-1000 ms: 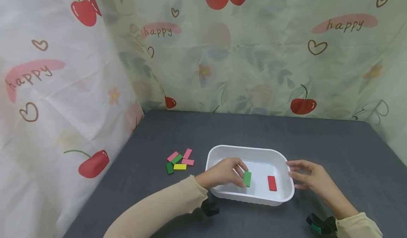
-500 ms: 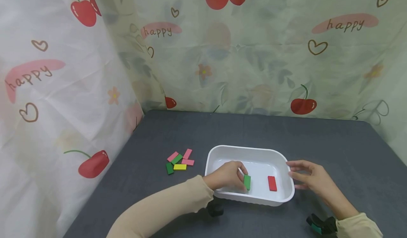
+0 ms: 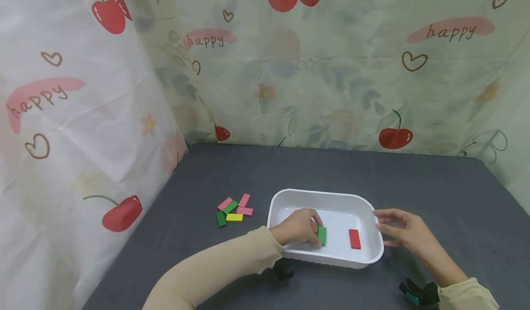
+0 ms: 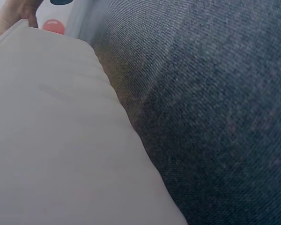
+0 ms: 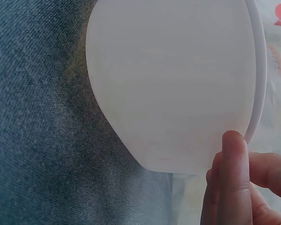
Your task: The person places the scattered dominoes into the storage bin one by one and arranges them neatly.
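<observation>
A white plastic tub [image 3: 327, 196] sits on the dark grey table. My left hand [image 3: 299, 227] reaches into it and pinches a green block [image 3: 322, 235] low against the tub's floor. A red block [image 3: 354, 238] lies flat on the floor to its right. My right hand [image 3: 400, 229] rests beside the tub's right wall with straight fingers touching its rim. In the right wrist view the fingers [image 5: 232, 187] lie against the tub's outer wall [image 5: 178, 84]. The left wrist view shows only the sleeve [image 4: 61, 140] and table cloth.
A small pile of pink, green and yellow blocks [image 3: 233, 209] lies on the table left of the tub. Cherry-print curtains [image 3: 83, 94] close off the left and back sides. The table edge runs along the right.
My left hand has lowered the green block deeper into the tub, down to its floor. The right hand and the red block have stayed put.
</observation>
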Demonstrator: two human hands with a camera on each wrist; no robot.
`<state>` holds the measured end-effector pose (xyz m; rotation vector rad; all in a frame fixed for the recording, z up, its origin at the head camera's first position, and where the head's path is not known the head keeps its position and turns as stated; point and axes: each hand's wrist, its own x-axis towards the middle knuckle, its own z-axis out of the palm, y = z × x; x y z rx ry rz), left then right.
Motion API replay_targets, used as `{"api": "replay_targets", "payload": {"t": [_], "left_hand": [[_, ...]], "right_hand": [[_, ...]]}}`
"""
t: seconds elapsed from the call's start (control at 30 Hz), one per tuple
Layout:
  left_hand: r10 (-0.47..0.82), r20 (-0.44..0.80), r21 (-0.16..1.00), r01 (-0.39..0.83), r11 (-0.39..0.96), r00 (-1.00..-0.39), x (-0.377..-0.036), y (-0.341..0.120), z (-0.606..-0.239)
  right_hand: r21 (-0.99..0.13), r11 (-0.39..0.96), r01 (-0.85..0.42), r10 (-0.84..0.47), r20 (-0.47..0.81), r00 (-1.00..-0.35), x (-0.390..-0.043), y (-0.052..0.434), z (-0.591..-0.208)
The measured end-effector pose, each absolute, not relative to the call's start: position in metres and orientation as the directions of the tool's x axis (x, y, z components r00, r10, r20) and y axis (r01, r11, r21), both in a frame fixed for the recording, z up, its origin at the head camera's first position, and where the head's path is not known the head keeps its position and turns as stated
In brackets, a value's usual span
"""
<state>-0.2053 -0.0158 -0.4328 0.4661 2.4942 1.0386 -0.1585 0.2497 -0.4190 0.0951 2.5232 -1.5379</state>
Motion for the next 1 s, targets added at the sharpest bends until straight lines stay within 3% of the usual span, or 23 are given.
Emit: {"api": "replay_targets", "payload": {"t": [0.5,1.0], "left_hand": [[0.46,-0.21,0.691,0.203,0.694,-0.863,-0.204,-0.011,-0.434],[0.433,-0.29,0.753,0.076,0.654,-0.854,-0.197,-0.018,-0.422]], "right_hand": [[-0.868,0.47,0.162,-0.037,-0.203,-0.978,-0.161,0.249,-0.421],[-0.871,0.469,0.146,-0.042,-0.187,-0.981,-0.16,0.25,-0.422]]}}
